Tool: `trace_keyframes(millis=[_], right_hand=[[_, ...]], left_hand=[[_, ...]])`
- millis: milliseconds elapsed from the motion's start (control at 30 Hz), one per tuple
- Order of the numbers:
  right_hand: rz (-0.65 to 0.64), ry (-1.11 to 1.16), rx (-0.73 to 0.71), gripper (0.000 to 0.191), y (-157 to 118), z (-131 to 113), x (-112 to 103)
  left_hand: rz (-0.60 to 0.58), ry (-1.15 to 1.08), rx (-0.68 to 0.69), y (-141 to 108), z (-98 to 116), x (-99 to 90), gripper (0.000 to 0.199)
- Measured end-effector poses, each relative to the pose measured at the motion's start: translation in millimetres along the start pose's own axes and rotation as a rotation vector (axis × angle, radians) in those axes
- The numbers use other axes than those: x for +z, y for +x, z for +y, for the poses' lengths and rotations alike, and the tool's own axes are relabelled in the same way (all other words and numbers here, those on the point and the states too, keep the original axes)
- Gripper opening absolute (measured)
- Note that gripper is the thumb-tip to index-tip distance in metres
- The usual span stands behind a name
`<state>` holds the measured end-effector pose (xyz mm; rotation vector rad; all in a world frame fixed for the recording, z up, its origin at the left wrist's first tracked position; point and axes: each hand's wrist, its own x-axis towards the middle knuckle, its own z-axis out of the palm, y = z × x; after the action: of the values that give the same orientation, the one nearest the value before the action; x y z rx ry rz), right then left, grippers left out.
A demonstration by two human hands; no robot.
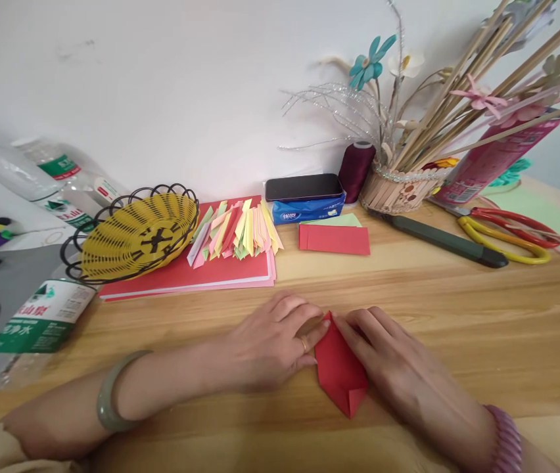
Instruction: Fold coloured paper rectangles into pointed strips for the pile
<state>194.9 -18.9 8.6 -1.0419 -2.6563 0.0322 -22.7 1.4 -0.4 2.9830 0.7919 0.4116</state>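
Note:
A small red paper point(342, 368) lies on the wooden table between my hands, its upper end folded to a point and a corner at the lower end folded over. My left hand point(280, 338) presses the paper's upper left edge with thumb and fingertips. At the top right edge, the fingers of my right hand point(391, 355) pinch the paper near its tip, the hand resting along the right side. Beyond my hands lie a red paper strip point(334, 240) and a green one point(344, 221).
A yellow basket point(144, 240) and folded paper strips point(240, 233) rest on red sheets point(181, 279). Behind are a phone point(304, 187) on a tissue pack, a thread spool point(356, 172) and a flower pot point(393, 190). A cutter point(442, 240) and scissors point(511, 230) lie right, bottles point(18, 167) left.

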Motion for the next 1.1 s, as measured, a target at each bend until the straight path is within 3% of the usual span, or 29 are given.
trace_keyframes(millis=[633, 767, 967, 1100], right_hand=[[-0.031, -0.087, -0.080, 0.025, 1, 1, 1], [-0.062, 0.015, -0.007, 0.025, -5, 5, 1], [-0.127, 0.252, 0.049, 0.031, -1, 18, -18], [-0.086, 0.157, 0.021, 0.036, 8, 23, -17]], left_hand=[[-0.037, 0.020, 0.036, 6, -1, -9.8, 0.039], [-0.073, 0.051, -0.002, 7, 0, -14.3, 0.038], [-0.043, 0.163, 0.018, 9, 1, -14.5, 0.032], [-0.037, 0.184, 0.066, 11, 0, -12.0, 0.027]])
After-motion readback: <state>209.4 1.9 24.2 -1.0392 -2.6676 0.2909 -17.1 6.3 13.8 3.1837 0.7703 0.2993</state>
